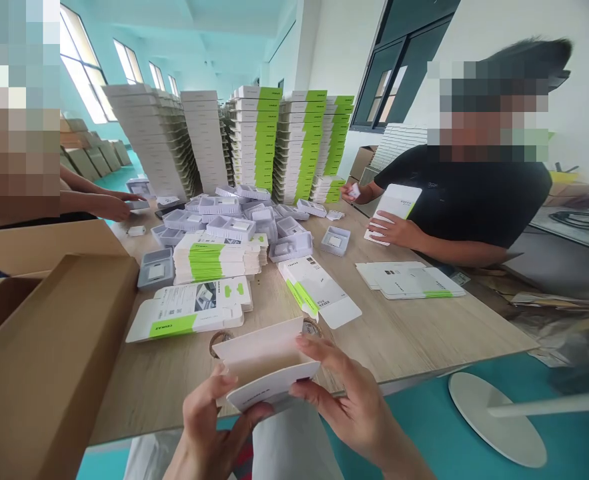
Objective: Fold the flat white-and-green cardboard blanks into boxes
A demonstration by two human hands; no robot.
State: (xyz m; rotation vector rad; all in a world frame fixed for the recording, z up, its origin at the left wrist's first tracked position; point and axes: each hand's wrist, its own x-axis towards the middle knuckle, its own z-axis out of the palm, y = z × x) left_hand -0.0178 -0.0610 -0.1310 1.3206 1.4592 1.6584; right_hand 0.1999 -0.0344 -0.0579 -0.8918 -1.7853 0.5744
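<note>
A white carton [274, 387] with its near end open toward me is held between both hands over the table's front edge. My left hand [214, 420] grips its left side, thumb on top and fingers underneath. On the right, my right hand [349, 393] pinches the carton's edge between thumb and fingers. Beyond it lies a white and green box [319, 287], flat on the wood. To the left are flattened cartons [189, 310] and a bundled stack of more [219, 257]. Two brown tape rolls [220, 344] sit partly hidden behind the held carton.
Pale plastic trays [231, 227] are heaped mid-table. Tall stacks of boxes [257, 133] rise behind them. An open cardboard box [59, 333] stands at left. A person in black [464, 200] holds a carton at right; another person's hands [119, 203] work at left.
</note>
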